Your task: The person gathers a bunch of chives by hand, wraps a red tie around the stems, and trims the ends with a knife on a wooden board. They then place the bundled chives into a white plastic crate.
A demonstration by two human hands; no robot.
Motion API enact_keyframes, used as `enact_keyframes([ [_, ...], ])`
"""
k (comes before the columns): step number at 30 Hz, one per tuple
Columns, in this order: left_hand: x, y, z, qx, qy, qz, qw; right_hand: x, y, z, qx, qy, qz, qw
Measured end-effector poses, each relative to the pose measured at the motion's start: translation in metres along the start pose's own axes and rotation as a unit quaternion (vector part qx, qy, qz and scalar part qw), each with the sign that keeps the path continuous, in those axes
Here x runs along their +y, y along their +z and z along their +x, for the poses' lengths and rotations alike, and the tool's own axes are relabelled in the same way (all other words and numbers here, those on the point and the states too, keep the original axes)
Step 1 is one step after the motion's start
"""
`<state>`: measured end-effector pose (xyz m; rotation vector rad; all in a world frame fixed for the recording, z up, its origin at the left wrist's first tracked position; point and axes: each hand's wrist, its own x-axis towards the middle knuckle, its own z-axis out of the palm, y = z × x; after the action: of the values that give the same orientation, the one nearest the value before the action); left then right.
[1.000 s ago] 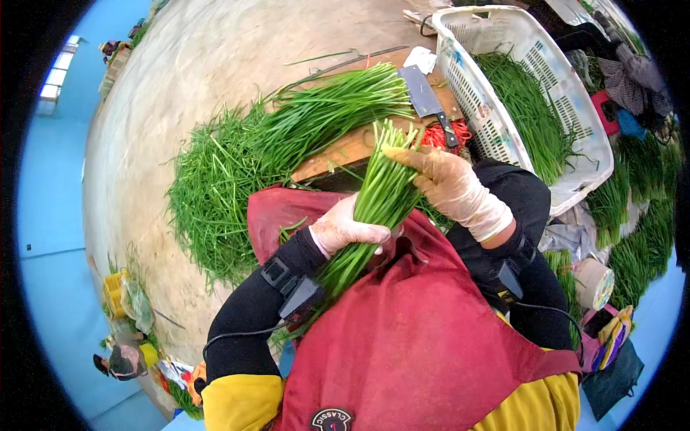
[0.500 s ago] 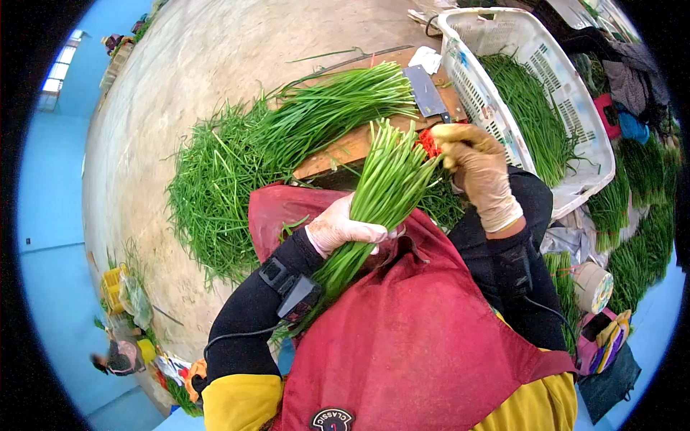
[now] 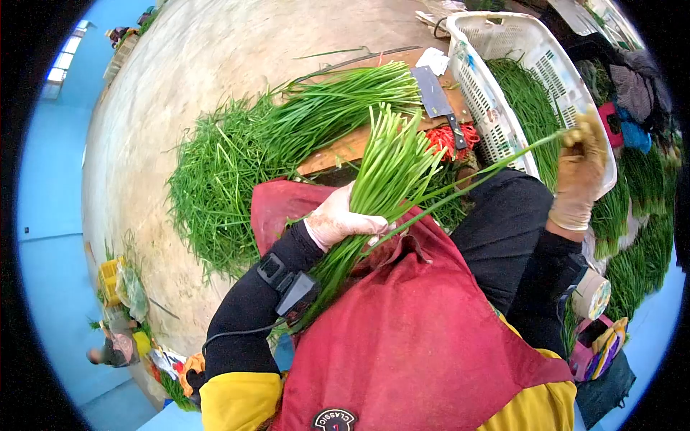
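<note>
My left hand point(image 3: 341, 218), in a pale glove, is closed round a bunch of green chives point(image 3: 392, 161) over my red apron point(image 3: 388, 316). The pale cut ends point up and away from me, while the leaves trail down past my wrist. Out to the right, my gloved right hand point(image 3: 581, 169) pinches the tips of a few chive stalks point(image 3: 507, 163). These stretch in a slanting line back to the bunch. Beyond the bunch, a cleaver point(image 3: 433, 93) lies by red ties point(image 3: 471, 135) on a wooden board point(image 3: 345, 149).
A larger heap of chives point(image 3: 359, 97) lies across the board, with loose leaves point(image 3: 215, 187) spread on the floor to its left. The white basket point(image 3: 489, 108) at right holds more chives. Bundles of greens point(image 3: 643, 244) stand farther right. A person point(image 3: 118, 348) is at far left.
My right hand has moved out to the right from beside the bunch, drawing a few stalks sideways. The red ties and cleaver handle are now uncovered. My left hand keeps its hold.
</note>
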<state>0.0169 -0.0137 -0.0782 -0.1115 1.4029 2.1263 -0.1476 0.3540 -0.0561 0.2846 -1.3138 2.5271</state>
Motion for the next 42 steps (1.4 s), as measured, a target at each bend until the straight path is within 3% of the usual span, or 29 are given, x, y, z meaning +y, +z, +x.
enact_keyframes([
  [2,0.003,0.004,-0.004,0.024,0.017,0.016,0.999,-0.016,-0.034,0.025,-0.029,-0.021,0.092,0.995],
  [4,0.006,0.002,-0.007,0.045,0.034,0.034,0.998,-0.026,-0.024,0.028,-0.044,0.012,0.101,0.994],
  [6,0.007,0.000,-0.009,0.030,0.014,0.038,0.999,-0.026,0.004,0.004,-0.109,0.237,0.044,0.965],
  [8,0.006,0.003,-0.007,0.030,0.008,0.032,0.999,-0.006,0.071,-0.032,-0.181,0.246,-0.252,0.918],
  [9,0.006,0.004,-0.006,0.030,0.004,0.029,0.999,0.009,0.087,-0.045,-0.227,0.275,-0.317,0.879],
  [12,-0.003,0.007,-0.005,0.068,0.019,0.060,0.996,0.060,0.119,-0.079,-0.232,0.399,-0.302,0.834],
  [14,-0.006,0.004,-0.006,0.071,0.013,0.065,0.995,0.084,0.127,-0.101,-0.262,0.388,-0.136,0.873],
  [18,-0.003,-0.003,-0.013,0.047,-0.004,0.045,0.998,0.096,0.125,-0.102,-0.276,0.408,-0.211,0.844],
  [20,-0.004,-0.007,-0.014,0.046,-0.008,0.035,0.998,0.096,0.124,-0.105,-0.272,0.420,-0.157,0.852],
  [24,-0.003,-0.008,-0.014,0.030,-0.013,0.026,0.999,0.106,0.110,-0.104,-0.319,0.347,-0.211,0.856],
  [26,-0.003,-0.009,-0.014,0.023,-0.013,0.021,0.999,0.104,0.113,-0.108,-0.252,0.317,-0.195,0.893],
  [29,-0.006,-0.014,-0.015,0.005,-0.017,0.029,0.999,0.108,0.095,-0.094,-0.267,0.181,-0.314,0.893],
  [30,-0.005,-0.012,-0.017,0.017,-0.007,0.020,1.000,0.087,0.105,-0.086,-0.218,0.227,-0.304,0.899],
  [31,-0.005,-0.011,-0.018,0.029,0.003,0.010,1.000,0.089,0.091,-0.076,-0.187,0.165,-0.294,0.923],
  [32,-0.007,-0.014,-0.019,0.030,0.004,0.010,0.999,0.084,0.079,-0.063,-0.118,0.174,-0.302,0.930],
  [33,-0.011,-0.020,-0.022,0.037,-0.001,0.010,0.999,0.072,0.066,-0.049,-0.089,0.085,-0.300,0.946],
  [34,-0.012,-0.024,-0.024,0.044,-0.005,0.010,0.999,0.060,0.050,-0.031,-0.011,0.063,-0.352,0.934],
  [36,-0.008,-0.024,-0.029,0.055,-0.009,0.000,0.998,0.035,0.024,-0.008,0.064,-0.012,-0.277,0.959],
  [37,-0.007,-0.026,-0.031,0.062,-0.009,-0.011,0.998,0.019,0.009,0.000,0.079,-0.037,-0.335,0.938],
  [38,-0.007,-0.027,-0.033,0.069,-0.009,-0.022,0.997,0.009,-0.007,0.002,0.079,-0.037,-0.334,0.939],
  [40,-0.006,-0.034,-0.034,0.059,-0.018,-0.020,0.998,-0.006,-0.034,0.004,-0.010,0.007,-0.407,0.914],
  [41,-0.002,-0.031,-0.036,0.070,-0.012,-0.026,0.997,-0.004,-0.047,-0.001,-0.075,0.126,-0.399,0.905],
  [42,0.000,-0.029,-0.036,0.081,-0.007,-0.032,0.996,-0.003,-0.032,-0.014,-0.189,0.191,-0.441,0.856],
])
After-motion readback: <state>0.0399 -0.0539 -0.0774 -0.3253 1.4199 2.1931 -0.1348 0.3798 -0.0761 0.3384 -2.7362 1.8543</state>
